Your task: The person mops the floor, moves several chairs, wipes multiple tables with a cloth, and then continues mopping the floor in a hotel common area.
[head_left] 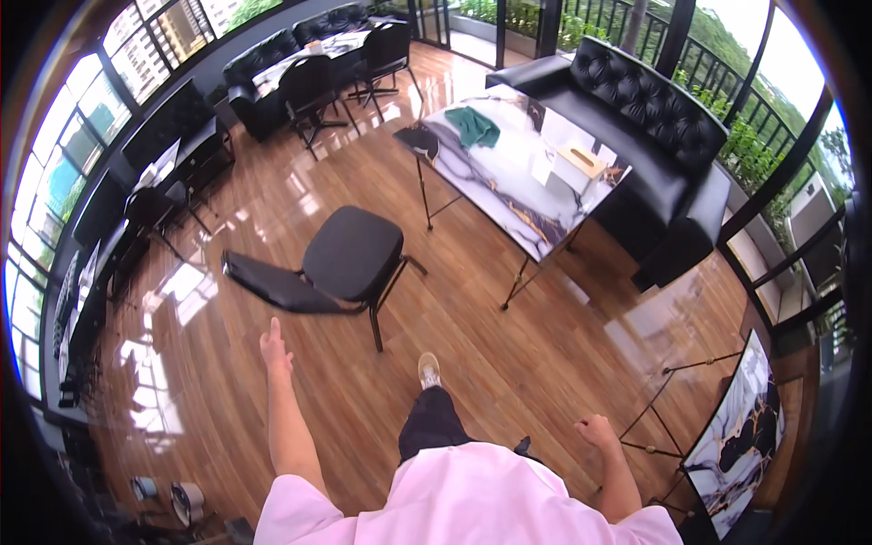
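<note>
My left hand (274,348) hangs in the air with its fingers held loosely together, holding nothing, just below the backrest of a black chair (341,262). My right hand (595,430) is curled into a loose fist and holds nothing. It hovers over the wooden floor (472,336), left of a small marble-topped table (740,436). My foot in a light shoe (429,370) steps forward between the two hands.
A long marble table (509,195) stands ahead with a green cloth (474,126), a dark cloth (421,138) and a tissue box (581,160) on it. A black tufted sofa (654,136) lies behind it. More black chairs and a table stand far left.
</note>
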`<state>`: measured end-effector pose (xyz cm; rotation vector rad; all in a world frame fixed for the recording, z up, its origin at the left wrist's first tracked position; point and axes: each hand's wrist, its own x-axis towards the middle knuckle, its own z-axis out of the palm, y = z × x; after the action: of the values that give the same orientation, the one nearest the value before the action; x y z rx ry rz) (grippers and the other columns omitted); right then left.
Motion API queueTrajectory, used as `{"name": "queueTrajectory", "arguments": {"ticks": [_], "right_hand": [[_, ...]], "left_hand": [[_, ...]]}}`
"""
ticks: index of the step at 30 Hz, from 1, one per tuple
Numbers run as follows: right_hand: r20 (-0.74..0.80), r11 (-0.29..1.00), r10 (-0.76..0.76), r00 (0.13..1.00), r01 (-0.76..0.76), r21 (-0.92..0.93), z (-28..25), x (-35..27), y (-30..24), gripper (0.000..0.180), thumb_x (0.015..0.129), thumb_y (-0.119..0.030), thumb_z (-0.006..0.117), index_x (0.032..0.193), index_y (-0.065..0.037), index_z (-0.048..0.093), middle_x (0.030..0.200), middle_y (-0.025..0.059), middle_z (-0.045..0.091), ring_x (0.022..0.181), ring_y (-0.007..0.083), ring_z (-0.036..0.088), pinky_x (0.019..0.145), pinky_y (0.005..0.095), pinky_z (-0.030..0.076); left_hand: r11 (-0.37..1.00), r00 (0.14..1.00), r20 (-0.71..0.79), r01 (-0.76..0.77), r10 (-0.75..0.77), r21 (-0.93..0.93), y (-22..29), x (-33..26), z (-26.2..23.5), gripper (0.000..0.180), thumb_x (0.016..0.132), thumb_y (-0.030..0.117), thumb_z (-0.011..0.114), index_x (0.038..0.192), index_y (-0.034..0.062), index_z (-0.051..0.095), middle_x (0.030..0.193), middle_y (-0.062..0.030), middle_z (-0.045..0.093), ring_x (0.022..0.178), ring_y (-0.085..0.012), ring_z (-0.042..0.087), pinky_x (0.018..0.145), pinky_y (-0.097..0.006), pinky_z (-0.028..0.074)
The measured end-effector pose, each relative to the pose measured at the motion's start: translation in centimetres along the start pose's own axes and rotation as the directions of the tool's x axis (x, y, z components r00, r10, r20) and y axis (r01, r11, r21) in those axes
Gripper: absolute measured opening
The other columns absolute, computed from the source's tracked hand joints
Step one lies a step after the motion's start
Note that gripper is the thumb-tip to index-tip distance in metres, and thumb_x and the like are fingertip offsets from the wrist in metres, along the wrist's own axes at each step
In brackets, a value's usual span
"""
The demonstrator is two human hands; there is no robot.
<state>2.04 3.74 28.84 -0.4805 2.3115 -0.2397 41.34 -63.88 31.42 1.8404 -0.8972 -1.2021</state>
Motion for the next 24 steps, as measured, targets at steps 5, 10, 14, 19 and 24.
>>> {"name": "queueTrajectory", "arguments": {"ticks": [5, 10, 14, 19, 24], "right_hand": [[0.078, 0.991, 0.131, 0.988, -0.129, -0.036, -0.9, 6.3, -6.9, 0.033, 0.084, -0.032, 0.068, 0.104, -0.007, 0.077, 0.101, 0.0203, 0.073, 0.098, 0.0354, 0.071, 0.09, 0.0425, 0.056], [0.087, 0.967, 0.215, 0.973, -0.224, 0.121, -1.8, 12.5, -12.7, 0.034, 0.085, -0.034, 0.069, 0.098, -0.004, 0.077, 0.083, 0.0143, 0.076, 0.078, 0.0251, 0.074, 0.078, 0.0377, 0.057], [0.201, 0.977, 0.202, 0.959, -0.212, 0.032, -4.6, 22.5, -17.8, 0.029, 0.087, -0.029, 0.067, 0.09, -0.003, 0.077, 0.075, 0.0113, 0.073, 0.066, 0.0196, 0.069, 0.065, 0.0356, 0.055], [0.079, 0.803, 0.319, 0.945, -0.314, 0.507, -10.6, 31.1, -16.0, 0.025, 0.091, -0.024, 0.063, 0.084, -0.001, 0.069, 0.074, 0.006, 0.066, 0.06, 0.0171, 0.061, 0.052, 0.0328, 0.05], [0.086, 0.653, 0.466, 0.88, -0.408, 0.638, -15.9, 34.6, -14.2, 0.039, 0.096, -0.04, 0.062, 0.106, -0.003, 0.064, 0.093, 0.0113, 0.066, 0.069, 0.0211, 0.062, 0.057, 0.0374, 0.051]], "left_hand": [[0.997, 0.999, -0.03, -0.029, 0.027, -0.078, 4.8, 13.8, 3.1, 0.083, 0.087, 0.047, 0.075, 0.146, -0.0013, 0.041, 0.14, -0.0204, 0.053, 0.126, -0.036, 0.054, 0.104, -0.055, 0.044], [0.902, 0.946, -0.199, -0.159, 0.255, 0.403, 8.8, 11.9, 10.9, 0.07, 0.089, 0.023, 0.073, 0.143, -0.0079, 0.042, 0.131, -0.025, 0.059, 0.116, -0.0341, 0.063, 0.099, -0.041, 0.052], [0.945, 0.946, -0.16, -0.244, 0.281, 0.219, 8.9, 17.0, 8.2, 0.044, 0.087, 0.013, 0.073, 0.121, -0.0114, 0.059, 0.112, -0.0245, 0.068, 0.1, -0.0334, 0.068, 0.088, -0.04, 0.054], [0.977, 0.952, -0.232, -0.173, 0.199, 0.127, 6.9, 16.7, 5.5, 0.033, 0.085, -0.002, 0.07, 0.115, -0.0125, 0.062, 0.109, -0.0189, 0.068, 0.092, -0.0274, 0.067, 0.083, -0.04, 0.055], [0.996, 0.94, -0.333, -0.058, 0.077, 0.068, 4.4, 13.0, -2.2, 0.036, 0.085, -0.011, 0.062, 0.121, -0.0104, 0.061, 0.113, -0.018, 0.067, 0.094, -0.0274, 0.065, 0.085, -0.041, 0.056]]}}
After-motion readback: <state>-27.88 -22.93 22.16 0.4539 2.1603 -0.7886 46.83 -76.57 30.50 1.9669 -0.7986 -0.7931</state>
